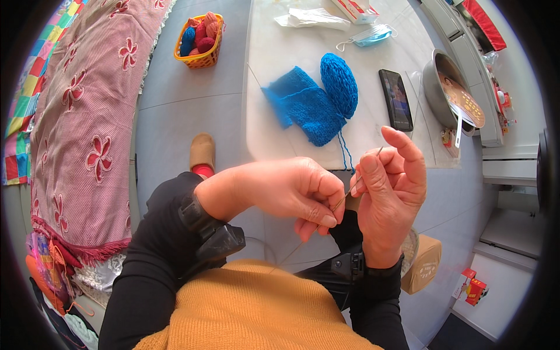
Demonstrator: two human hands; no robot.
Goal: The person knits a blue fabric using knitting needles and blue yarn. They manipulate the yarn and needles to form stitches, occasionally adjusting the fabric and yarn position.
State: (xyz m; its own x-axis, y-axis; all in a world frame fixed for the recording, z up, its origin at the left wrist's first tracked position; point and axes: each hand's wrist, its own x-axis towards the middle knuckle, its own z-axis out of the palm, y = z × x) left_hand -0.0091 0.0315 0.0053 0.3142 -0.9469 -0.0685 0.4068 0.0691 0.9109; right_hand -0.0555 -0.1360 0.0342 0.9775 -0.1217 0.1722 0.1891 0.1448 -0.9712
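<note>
My left hand [306, 188] pinches a thin knitting needle [345, 196] between thumb and fingers. The needle runs slantwise from near my sweater up to my right hand [387, 188], whose thumb and fingers hold it close to its upper tip. Beyond my hands, blue knitted fabric [313, 105] lies folded on the pale tabletop [271, 151], with another needle [253, 75] sticking out at its upper left. A ball of blue yarn [339, 83] rests against the fabric. Two blue strands hang from there over the table's near edge; where they end behind my right hand is hidden.
A smartphone [396, 100] lies right of the yarn, beside a metal bowl [442, 87] holding a hand fan [463, 103]. Farther back are a face mask [372, 36], white tissue [313, 19] and a box [358, 9]. An orange basket [203, 60] of yarn balls stands left; a covered sofa [87, 131] lies beyond.
</note>
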